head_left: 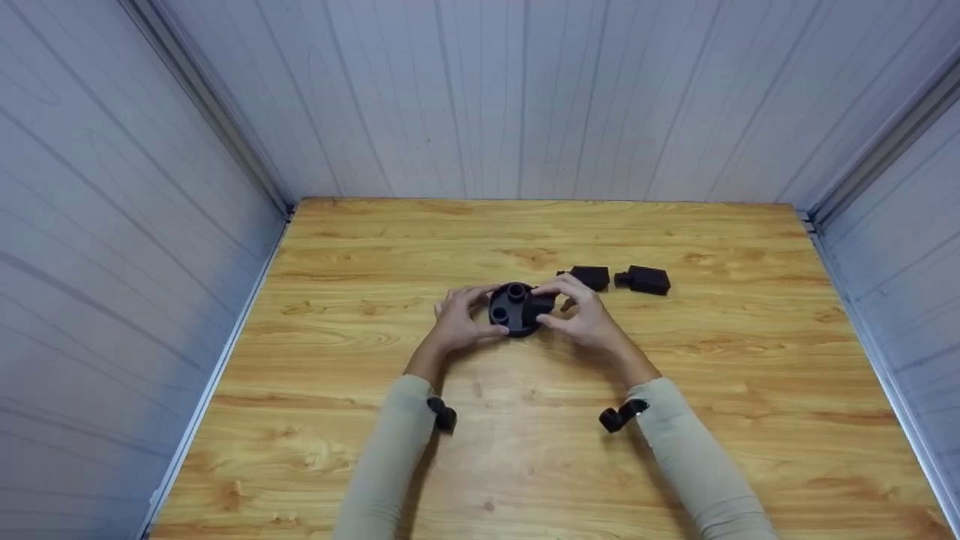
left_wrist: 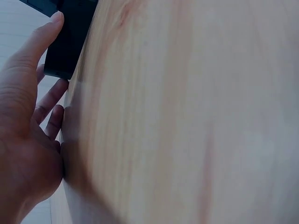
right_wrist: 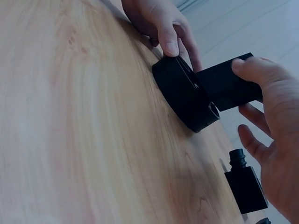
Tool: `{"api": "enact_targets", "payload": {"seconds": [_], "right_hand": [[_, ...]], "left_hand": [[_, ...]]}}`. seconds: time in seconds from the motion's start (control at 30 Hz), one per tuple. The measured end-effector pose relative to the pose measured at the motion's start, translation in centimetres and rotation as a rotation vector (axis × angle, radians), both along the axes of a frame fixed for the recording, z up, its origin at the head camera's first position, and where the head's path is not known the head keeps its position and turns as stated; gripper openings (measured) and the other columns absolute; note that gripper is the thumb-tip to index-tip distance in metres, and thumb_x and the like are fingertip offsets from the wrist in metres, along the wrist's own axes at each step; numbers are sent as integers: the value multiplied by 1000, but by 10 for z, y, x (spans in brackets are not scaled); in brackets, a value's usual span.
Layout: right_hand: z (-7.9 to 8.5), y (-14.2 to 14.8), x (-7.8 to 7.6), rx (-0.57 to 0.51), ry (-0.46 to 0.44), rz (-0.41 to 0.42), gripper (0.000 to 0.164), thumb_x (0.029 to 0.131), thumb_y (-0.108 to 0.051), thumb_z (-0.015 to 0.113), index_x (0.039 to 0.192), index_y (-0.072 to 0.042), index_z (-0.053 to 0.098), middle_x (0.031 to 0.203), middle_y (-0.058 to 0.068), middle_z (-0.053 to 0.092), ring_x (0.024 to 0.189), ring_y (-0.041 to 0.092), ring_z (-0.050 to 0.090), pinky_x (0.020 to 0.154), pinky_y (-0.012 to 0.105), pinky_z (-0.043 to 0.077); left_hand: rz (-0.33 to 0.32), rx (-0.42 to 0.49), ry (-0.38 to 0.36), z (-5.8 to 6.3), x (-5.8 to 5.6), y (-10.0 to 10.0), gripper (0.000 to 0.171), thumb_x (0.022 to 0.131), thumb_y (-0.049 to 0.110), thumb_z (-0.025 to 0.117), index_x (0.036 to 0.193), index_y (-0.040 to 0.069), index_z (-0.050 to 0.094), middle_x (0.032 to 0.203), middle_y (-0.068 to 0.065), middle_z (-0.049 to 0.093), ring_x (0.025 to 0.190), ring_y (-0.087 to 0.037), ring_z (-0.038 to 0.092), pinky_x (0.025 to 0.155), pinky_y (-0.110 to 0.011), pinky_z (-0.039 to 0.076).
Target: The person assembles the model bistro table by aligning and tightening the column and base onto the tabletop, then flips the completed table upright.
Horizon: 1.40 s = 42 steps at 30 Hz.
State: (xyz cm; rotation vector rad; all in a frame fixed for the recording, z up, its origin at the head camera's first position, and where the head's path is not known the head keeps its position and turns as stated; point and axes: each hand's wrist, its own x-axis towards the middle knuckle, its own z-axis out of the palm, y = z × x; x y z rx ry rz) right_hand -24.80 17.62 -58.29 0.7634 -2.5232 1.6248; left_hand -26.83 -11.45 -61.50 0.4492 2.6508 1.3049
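Observation:
A round black base (head_left: 504, 301) with raised ring-shaped sockets on its top lies on the wooden table. My left hand (head_left: 459, 321) grips it by the left side of its rim, thumb at the near edge and fingers at the far edge. On the base's right side stands a rectangular black block (right_wrist: 228, 83), which my right hand (head_left: 589, 321) pinches between thumb and fingers. The block's lower end meets the top of the base in the right wrist view and is hidden there. In the left wrist view, the thumb presses the side wall of the base (left_wrist: 72, 44).
Two more black blocks with ribbed necks lie on the table beyond the right hand, one block (head_left: 590, 277) close to its fingers and another block (head_left: 648, 280) farther right. Pale panel walls (head_left: 480, 97) enclose the wooden table (head_left: 360, 255) at the back and sides.

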Motion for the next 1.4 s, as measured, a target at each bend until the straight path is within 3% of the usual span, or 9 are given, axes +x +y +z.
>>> {"api": "enact_targets", "payload": {"seconds": [0.17,0.3,0.5,0.6,0.83,0.93,1.1,1.23,1.4], "right_hand": [[4,13,0,-8,-108,100,61,97,3,81,154,-8,66,163,19,58,144,21,56,106,58,57],[10,18,-2,-17,-154,167,63,95,14,68,155,-5,65,171,20,54,148,21,56,106,49,59],[10,14,-3,28,-162,127,45,100,4,77,144,-6,75,144,21,73,113,20,67,88,24,57],[9,7,0,37,-140,69,40,99,-4,85,138,-8,78,132,18,75,101,29,70,86,25,56],[1,-8,3,34,-52,-3,35,94,-12,93,122,-3,73,119,17,71,98,41,70,84,42,61],[1,-8,4,42,-48,-4,48,90,-12,96,131,-2,72,122,18,70,107,41,68,88,49,60],[6,-3,1,46,-86,87,73,92,-10,94,157,-8,62,152,19,63,143,42,57,107,62,55],[8,0,-1,21,-139,177,60,100,-2,81,157,-11,65,167,16,59,159,42,50,117,67,54],[8,-1,0,22,-202,189,43,105,1,70,146,-10,73,163,17,64,159,44,52,119,66,55]], "left_hand": [[-8,17,4,-4,0,1,86,84,43,101,160,30,63,147,-12,71,139,-37,51,118,-63,21],[-1,14,4,-2,0,2,86,84,42,101,160,30,64,148,-12,71,139,-37,51,118,-62,21],[3,0,-7,2,3,3,86,84,41,102,160,30,64,149,-12,70,139,-36,50,117,-61,23],[9,-2,0,2,3,4,85,84,40,101,160,29,64,148,-12,70,140,-36,51,118,-62,23],[-2,-14,5,2,2,5,85,85,41,100,160,28,63,144,-12,71,141,-38,51,116,-61,23],[-7,-16,6,2,1,4,85,86,41,100,161,28,63,143,-11,71,140,-38,51,114,-60,23],[-5,-12,5,1,0,2,85,85,41,101,160,29,63,146,-11,70,143,-37,50,117,-61,23],[-3,-12,-3,0,0,1,86,86,40,101,161,29,62,148,-12,70,144,-37,50,119,-62,23],[-3,-18,-1,0,1,1,86,85,41,101,162,29,62,148,-12,70,146,-38,50,120,-63,22]]}}
